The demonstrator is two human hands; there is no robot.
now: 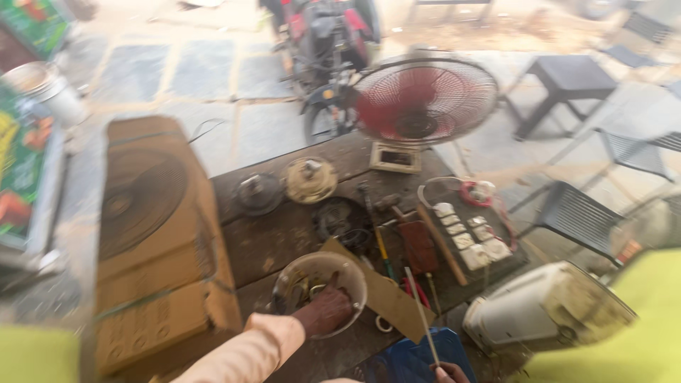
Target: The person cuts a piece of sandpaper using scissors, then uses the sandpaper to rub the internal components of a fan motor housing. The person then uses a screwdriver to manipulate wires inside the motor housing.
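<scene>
From the head view, the person's left hand [325, 310] is down inside a shallow clear bowl [320, 291] of small metal parts near the front of the dark wooden tabletop [273, 241]. Its fingers are buried among the parts, and the blur hides whether they are apart or closed on anything. The right hand [450, 373] shows only at the bottom edge, fingers wrapped around a thin rod [420, 312] that slants up and away over a piece of cardboard [386, 294].

The bowl sits close to the near edge, so a hard rummage could tip it and scatter the parts onto the floor. The rod's far tip lies just beside the screwdrivers [379, 241] and the white switch board [468, 237] with its red wire; a careless swing might knock those about. Farther off stands a red table fan [424, 101], and a tall cardboard box [159, 241] crowds the left side, leaving little elbow room. A dirty white housing [546, 308] rests to the right.
</scene>
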